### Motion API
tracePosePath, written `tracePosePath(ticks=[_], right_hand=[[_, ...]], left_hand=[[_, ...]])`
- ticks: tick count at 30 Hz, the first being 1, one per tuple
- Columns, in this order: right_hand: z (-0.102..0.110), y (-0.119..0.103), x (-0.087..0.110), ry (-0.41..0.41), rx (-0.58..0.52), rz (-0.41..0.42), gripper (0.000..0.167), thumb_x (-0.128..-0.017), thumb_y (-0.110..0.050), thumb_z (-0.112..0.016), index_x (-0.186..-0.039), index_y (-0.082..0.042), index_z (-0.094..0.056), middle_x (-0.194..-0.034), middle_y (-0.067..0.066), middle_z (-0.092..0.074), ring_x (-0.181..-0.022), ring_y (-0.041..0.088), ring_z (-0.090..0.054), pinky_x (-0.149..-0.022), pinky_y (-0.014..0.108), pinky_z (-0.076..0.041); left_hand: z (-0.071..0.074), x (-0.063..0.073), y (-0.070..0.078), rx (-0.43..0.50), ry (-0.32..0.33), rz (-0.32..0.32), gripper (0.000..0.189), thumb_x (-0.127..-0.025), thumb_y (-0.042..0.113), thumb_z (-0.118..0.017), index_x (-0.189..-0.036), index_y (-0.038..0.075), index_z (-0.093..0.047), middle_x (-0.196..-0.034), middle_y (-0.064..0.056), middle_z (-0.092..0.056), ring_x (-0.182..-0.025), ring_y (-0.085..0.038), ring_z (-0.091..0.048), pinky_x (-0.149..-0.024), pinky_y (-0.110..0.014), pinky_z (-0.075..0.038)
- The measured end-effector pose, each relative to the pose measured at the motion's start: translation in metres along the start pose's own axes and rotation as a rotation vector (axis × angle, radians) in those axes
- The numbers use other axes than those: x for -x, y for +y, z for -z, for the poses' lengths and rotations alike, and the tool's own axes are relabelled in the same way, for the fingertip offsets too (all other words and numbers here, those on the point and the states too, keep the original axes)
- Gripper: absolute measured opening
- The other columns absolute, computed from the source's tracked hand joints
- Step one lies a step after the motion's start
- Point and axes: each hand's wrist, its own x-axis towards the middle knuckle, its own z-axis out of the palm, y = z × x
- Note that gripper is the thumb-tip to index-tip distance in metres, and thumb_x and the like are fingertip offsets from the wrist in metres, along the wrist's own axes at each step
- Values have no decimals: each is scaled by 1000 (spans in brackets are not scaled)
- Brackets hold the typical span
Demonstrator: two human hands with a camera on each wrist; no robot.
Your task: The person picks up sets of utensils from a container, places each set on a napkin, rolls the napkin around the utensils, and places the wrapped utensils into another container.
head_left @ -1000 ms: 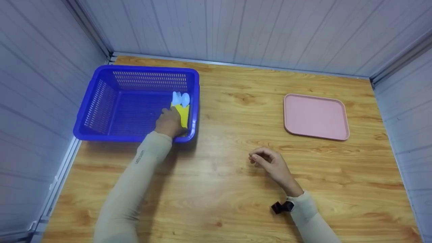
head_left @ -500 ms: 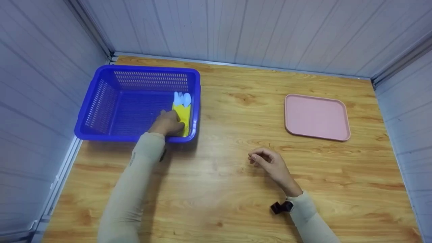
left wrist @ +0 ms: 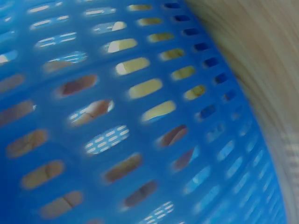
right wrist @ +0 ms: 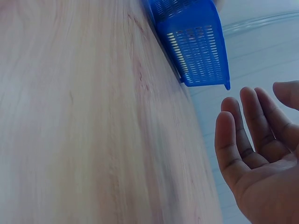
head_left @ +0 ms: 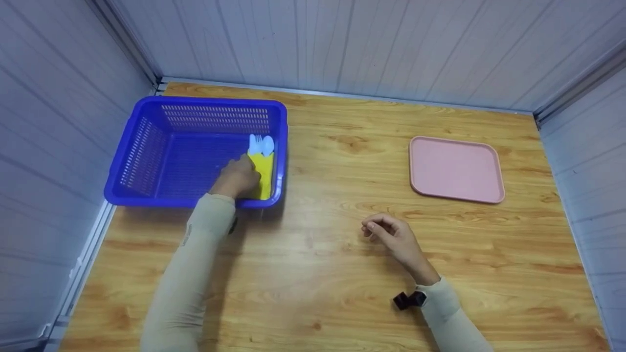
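In the head view a yellow cutlery pouch (head_left: 265,178) lies along the right wall inside a blue plastic basket (head_left: 195,202). From its top stick out a pale spoon (head_left: 267,144), a fork (head_left: 259,143) and a knife (head_left: 252,143). My left hand (head_left: 238,177) reaches over the basket's front rim, its fingers at the pouch's left edge and overlapping it. Through the basket's slots, the left wrist view gives only bits of the fingers and of yellow. My right hand (head_left: 391,234) hovers over the table with loosely bent fingers, holding nothing.
A pink rectangular tray (head_left: 457,168) sits on the wooden table (head_left: 313,274) at the right, beyond the right hand. Pale panel walls (head_left: 323,44) enclose the table at the back and both sides.
The pouch has come down flat, its lower end nearer the basket's front wall. My left hand has slid left off part of it. The right hand has stayed put.
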Motion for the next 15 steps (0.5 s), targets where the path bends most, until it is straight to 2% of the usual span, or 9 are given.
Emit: tracePosePath(ticks=[3, 6, 11, 15], right_hand=[[2, -1, -1, -1, 7, 0, 18, -100, -6, -60, -108, 9, -67, -99, 26, -66, -88, 24, -66, -74, 38, -58], [6, -4, -2, 2, 17, 7, 19, -100, -5, -59, -109, 10, -66, -101, 27, -65, -89, 25, -66, -75, 40, -58], [12, -10, -5, 18, 30, 22, 18, -100, -6, -60, -110, 8, -67, -102, 26, -66, -89, 26, -66, -75, 43, -58], [14, -14, -5, 32, 30, 28, 18, -100, -6, -60, -110, 7, -68, -101, 26, -66, -89, 26, -66, -74, 39, -58]], left_hand=[[3, 8, 5, 0, 32, -6, 53, -104, 24, -42, -147, -5, -35, -142, -26, -43, -125, -40, -43, -107, -60, -34], [4, 19, 12, -18, 100, -39, 55, -105, 32, -43, -147, -4, -38, -144, -26, -42, -131, -43, -41, -108, -61, -34], [1, 47, 28, -35, 234, -126, 57, -103, 38, -49, -144, -2, -44, -135, -23, -49, -123, -40, -50, -99, -57, -44], [-10, 76, 41, -12, 331, -215, 56, -102, 39, -53, -143, 0, -47, -133, -21, -52, -118, -38, -54, -95, -55, -47]])
